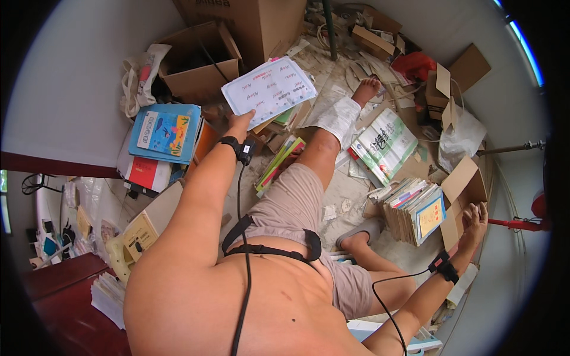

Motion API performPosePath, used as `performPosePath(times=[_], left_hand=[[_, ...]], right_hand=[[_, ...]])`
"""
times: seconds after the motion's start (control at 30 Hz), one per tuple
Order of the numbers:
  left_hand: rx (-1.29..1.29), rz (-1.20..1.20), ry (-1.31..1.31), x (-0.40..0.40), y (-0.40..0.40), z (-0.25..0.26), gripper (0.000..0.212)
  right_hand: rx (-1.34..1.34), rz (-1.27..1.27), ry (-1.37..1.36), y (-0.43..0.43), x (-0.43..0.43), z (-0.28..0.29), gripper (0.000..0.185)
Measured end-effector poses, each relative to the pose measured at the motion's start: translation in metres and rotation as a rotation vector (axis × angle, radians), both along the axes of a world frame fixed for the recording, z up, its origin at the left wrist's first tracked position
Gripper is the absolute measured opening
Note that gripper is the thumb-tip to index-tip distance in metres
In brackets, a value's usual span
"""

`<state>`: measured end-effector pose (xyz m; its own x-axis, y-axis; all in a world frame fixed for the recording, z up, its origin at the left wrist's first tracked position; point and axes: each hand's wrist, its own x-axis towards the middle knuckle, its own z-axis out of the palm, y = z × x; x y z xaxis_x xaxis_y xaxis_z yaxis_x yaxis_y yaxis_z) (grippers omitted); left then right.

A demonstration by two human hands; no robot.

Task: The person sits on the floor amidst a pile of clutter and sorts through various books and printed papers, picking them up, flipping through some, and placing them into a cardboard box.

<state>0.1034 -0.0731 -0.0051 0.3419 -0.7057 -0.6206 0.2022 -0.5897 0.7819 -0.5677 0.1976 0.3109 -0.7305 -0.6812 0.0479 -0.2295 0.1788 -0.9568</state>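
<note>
My left hand [242, 121] is at the lower edge of a white sheet or booklet [271, 89] with a blue border and printed words, thumb on top and fingers hidden beneath. Under that booklet lie more papers and books. My right hand [474, 224] is raised at the right with fingers spread, holding nothing, beside an open cardboard box [463, 187]. Left of that box stands a thick stack of books and booklets [412, 209]. A green and white printed packet [385, 142] lies on the floor between my legs and the boxes.
A blue folder [164, 133] tops a pile at the left, below a cloth bag [144, 80] and an open carton [200, 75]. A tall cardboard box [262, 26] stands behind. Green pole [329, 31], red plastic bag [414, 66] and clear plastic bag [461, 133] are farther off. Scraps litter the floor.
</note>
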Motion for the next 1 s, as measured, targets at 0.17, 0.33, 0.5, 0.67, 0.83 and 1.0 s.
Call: performPosePath(times=[0.17,0.33,0.5,0.67,0.83,1.0], left_hand=[[-0.175,0.123,0.102,0.058,-0.005,-0.026,0.060],[-0.168,0.108,0.053,0.059,-0.007,-0.022,0.043],[-0.176,0.095,0.213,0.051,-0.008,-0.023,0.044],[-0.258,0.090,0.099,0.070,-0.021,-0.049,0.051],[-0.173,0.100,0.176,0.119,-0.017,-0.054,0.058],[-0.155,0.125,-0.214,0.082,0.037,-0.040,0.048]], right_hand=[[0.056,0.073,0.048,0.013,0.006,0.025,0.046],[0.141,0.077,0.064,0.046,0.017,0.055,0.047],[0.219,0.063,0.120,0.086,0.033,0.076,0.048],[0.330,-0.013,0.227,0.123,0.043,0.083,0.050],[0.432,-0.120,0.149,0.158,0.045,0.053,0.041],[0.608,-0.158,-0.035,0.267,0.034,0.006,0.040]])
